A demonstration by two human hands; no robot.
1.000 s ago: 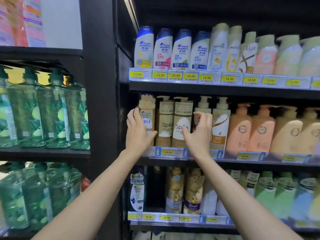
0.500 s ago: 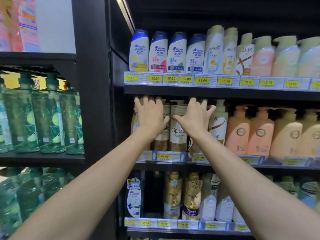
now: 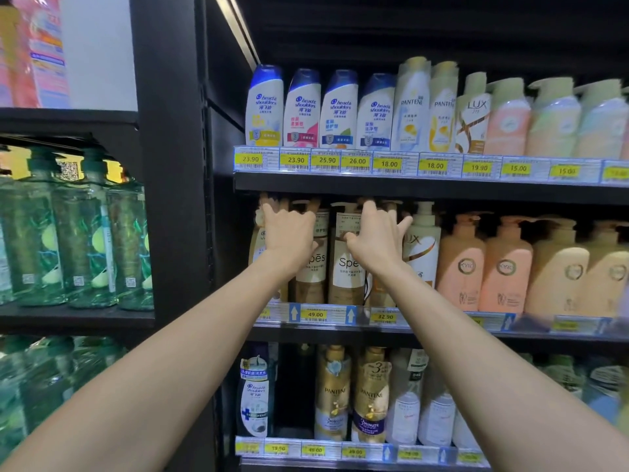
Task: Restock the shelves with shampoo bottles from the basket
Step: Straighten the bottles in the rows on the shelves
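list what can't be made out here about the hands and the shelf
Head view only.
- Left hand and right hand: fingertips in shadow under the upper shelf, grip unclear.
- Bottle behind the left hand: label covered by it.
- Basket: outside the frame.
- Right-end price tags, middle shelf: blurred.

We see a black rack w/ three shelves. Top shelf [image 3: 408,190]: four Head & Shoulders btls [image 3: 299,110] at left, then two tall Pantene btls [image 3: 425,107], a Lux pump [image 3: 473,120] and pastel pump btls [image 3: 544,120]. Mid shelf [image 3: 323,333]: brown Spes pump btls [image 3: 347,267], a white Lux btl [image 3: 422,247], peach pump btls [image 3: 483,267]. Bottom shelf [image 3: 340,466]: one dark Head & Shoulders pump [image 3: 253,396], a gap, two gold Pantene pumps [image 3: 354,393], white btls [image 3: 422,403]. Yellow price tags [image 3: 296,160] line each front edge. On the left unit's shelf [image 3: 68,316] we see clear green btls [image 3: 78,233].
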